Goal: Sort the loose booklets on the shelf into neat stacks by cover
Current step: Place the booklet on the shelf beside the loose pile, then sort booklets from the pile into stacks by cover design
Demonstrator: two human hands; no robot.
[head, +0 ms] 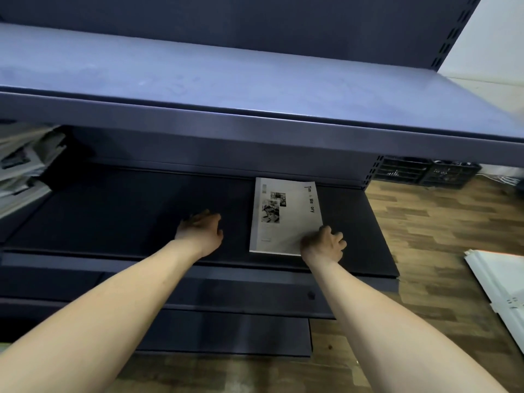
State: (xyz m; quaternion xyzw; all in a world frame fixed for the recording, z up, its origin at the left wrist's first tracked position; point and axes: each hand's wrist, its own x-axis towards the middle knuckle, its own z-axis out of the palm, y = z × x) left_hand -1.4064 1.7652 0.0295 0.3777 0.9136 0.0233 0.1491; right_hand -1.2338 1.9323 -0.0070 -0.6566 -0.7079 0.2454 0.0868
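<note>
Booklet flat on shelf — right hand touches its near corner.

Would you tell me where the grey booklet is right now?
In the head view, the grey booklet lies flat on the lower shelf, right of centre, its near right corner under the right hand.

You can read just one text: black letters along the right edge of the pale grey booklet w/ small b&w photos, flat on the dark shelf. It reads approx. "Tim", a faint mark, then "Me ory", one letter washed out. Small print near the cover's left edge is too blurred to read.
</note>
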